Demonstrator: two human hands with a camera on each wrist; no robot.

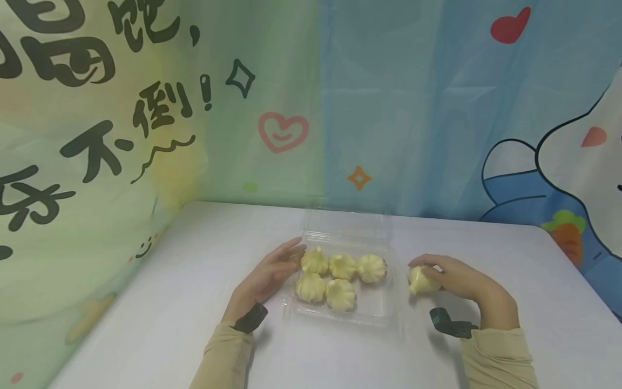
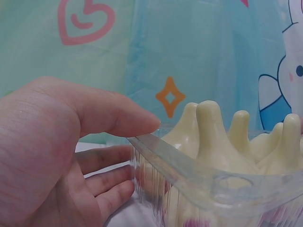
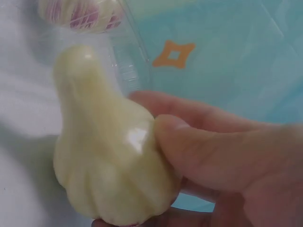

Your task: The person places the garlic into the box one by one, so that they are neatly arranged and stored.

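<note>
A clear plastic box (image 1: 374, 308) sits on the table with several pale garlic bulbs in two rows, among them one bulb (image 1: 340, 295) at the front. My left hand (image 1: 277, 270) is at the box's left side. In the left wrist view, its thumb (image 2: 128, 116) touches the rim and its straight fingers lie along the outer wall. To the right of the box, my right hand (image 1: 457, 275) pinches another garlic bulb (image 3: 111, 156) between thumb and fingers. This bulb's stem points toward the box in the right wrist view.
The box's transparent lid (image 1: 347, 224) is folded back toward the rear of the white table (image 1: 233, 232). Behind the table hangs a printed cloth (image 1: 389, 108). The front right of the box holds no bulb.
</note>
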